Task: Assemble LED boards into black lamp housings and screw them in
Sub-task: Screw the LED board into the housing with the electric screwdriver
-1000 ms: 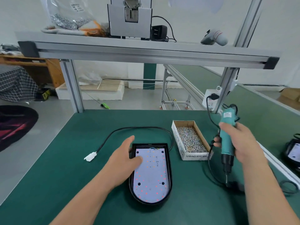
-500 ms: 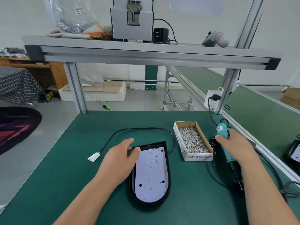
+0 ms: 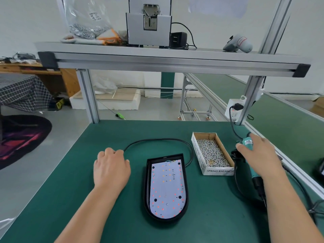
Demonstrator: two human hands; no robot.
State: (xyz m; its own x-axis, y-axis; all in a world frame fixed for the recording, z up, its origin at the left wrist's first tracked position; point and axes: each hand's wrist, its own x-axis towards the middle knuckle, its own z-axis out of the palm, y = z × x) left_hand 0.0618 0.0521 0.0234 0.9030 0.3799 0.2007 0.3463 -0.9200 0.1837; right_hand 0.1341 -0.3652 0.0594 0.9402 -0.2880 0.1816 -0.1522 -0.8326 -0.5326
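Your left hand (image 3: 111,170) has slid off the black D-shaped lamp housing (image 3: 166,187) onto the green mat (image 3: 52,199), fingers loosely curled, empty. White LED board (image 3: 167,189) sits inside the housing. Your right hand (image 3: 257,155) lies over the teal electric screwdriver (image 3: 254,174) (grip unclear).

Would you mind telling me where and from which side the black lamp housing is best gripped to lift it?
Grip the black lamp housing across its long straight side walls, from above. The LED board fills its open top, so keep fingers on the rim, and avoid the far end where the cable exits.
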